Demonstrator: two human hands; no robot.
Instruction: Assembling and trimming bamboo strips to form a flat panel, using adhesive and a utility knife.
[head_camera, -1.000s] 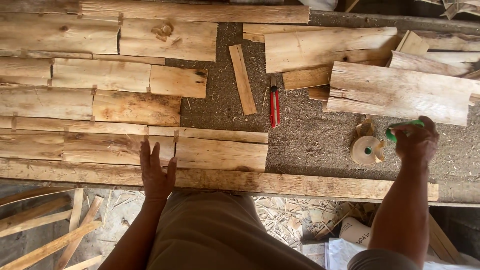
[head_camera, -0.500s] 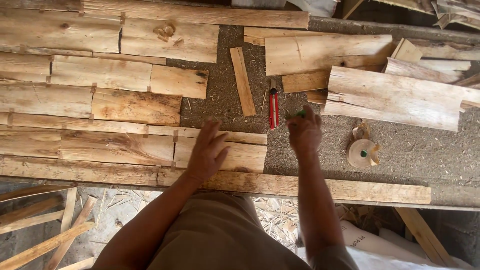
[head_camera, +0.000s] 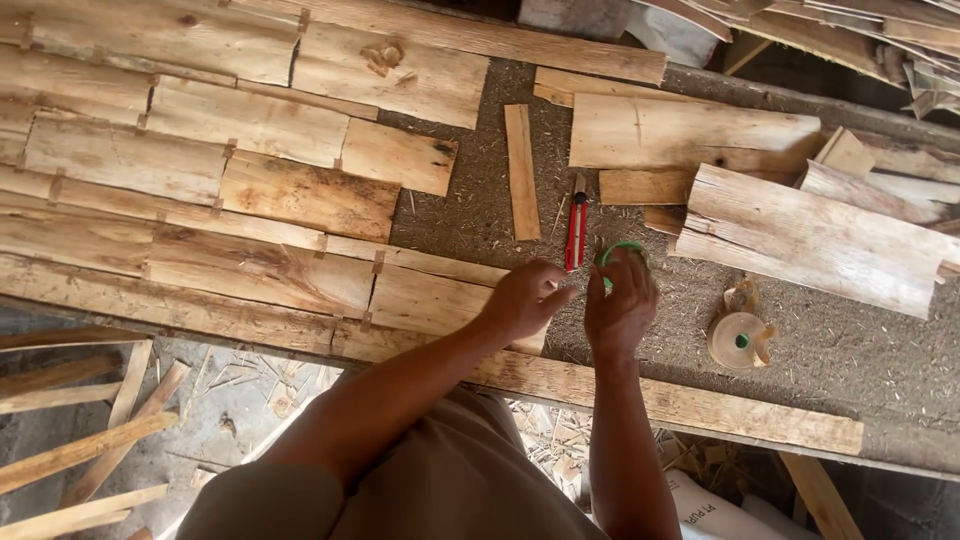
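The right hand (head_camera: 620, 310) is pinching a green ring (head_camera: 622, 252) over the bench (head_camera: 850, 370), just right of a red cutter (head_camera: 576, 228). The left hand (head_camera: 522, 298) is curling loosely beside it, fingertips near the ring, gripping nothing.

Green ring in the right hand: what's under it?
The right hand holds the green ring above the gritty grey table, beside the red cutter. The hand covers the ring's lower half and whatever lies beneath.

Bare forearms, khaki-brown trousers
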